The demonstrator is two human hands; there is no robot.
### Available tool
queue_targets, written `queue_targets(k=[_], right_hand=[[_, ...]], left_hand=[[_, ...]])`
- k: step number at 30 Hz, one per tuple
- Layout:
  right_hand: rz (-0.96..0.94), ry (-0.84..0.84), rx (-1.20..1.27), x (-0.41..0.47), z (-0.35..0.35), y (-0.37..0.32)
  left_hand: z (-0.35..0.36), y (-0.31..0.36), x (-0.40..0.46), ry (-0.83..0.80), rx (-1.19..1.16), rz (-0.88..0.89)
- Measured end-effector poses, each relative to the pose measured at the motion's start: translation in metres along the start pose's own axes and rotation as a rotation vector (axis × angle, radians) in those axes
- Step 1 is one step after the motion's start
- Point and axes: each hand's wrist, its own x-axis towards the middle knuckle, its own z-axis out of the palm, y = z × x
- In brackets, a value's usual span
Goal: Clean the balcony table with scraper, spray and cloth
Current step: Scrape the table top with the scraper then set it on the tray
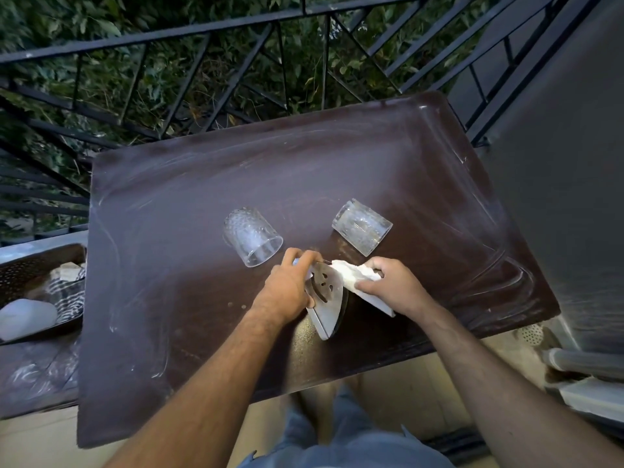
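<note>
A dark brown plastic table (pixel 175 265) fills the middle, dusty and streaked with white smears. My left hand (pixel 290 285) grips a flat metal holder (pixel 326 298) with cut-out slots, tilted up off the tabletop near the front edge. My right hand (pixel 391 285) is closed on a white cloth (pixel 354 275) that touches the holder's right side. Two clear glass tumblers lie on their sides just beyond my hands, one (pixel 251 236) on the left and one (pixel 361 228) on the right. No scraper or spray bottle is in view.
A black metal railing (pixel 236 62) with foliage behind it runs along the table's far side. A perforated tray (pixel 30 268) holding cloths and a white object sits at the left. A grey wall (pixel 557 163) stands on the right, with pipes (pixel 580 366) below it.
</note>
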Motion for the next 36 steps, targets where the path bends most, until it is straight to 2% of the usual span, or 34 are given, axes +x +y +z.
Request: queue_targets(k=[5, 8, 12, 16, 25, 36], right_hand=[[-0.103, 0.200, 0.055, -0.017, 0.014, -0.027], [-0.190, 0.243, 0.092, -0.028, 0.030, -0.036], [-0.311, 0.279, -0.075, -0.033, 0.046, -0.036], [-0.345, 0.371, -0.081, -0.041, 0.058, -0.037], [-0.252, 0.136, -0.048, -0.049, 0.062, -0.038], [-0.294, 0.076, -0.024, -0.057, 0.067, -0.026]], left_hand=[[0.007, -0.006, -0.016, 0.156, -0.178, -0.011], [0.011, -0.005, -0.024, 0.213, -0.211, -0.044], [0.016, -0.003, -0.032, 0.267, -0.229, -0.125], [0.024, -0.002, -0.043, 0.324, -0.235, -0.181], [0.033, -0.010, -0.064, 0.335, -0.320, -0.178], [0.022, -0.022, -0.069, 0.291, -0.269, -0.154]])
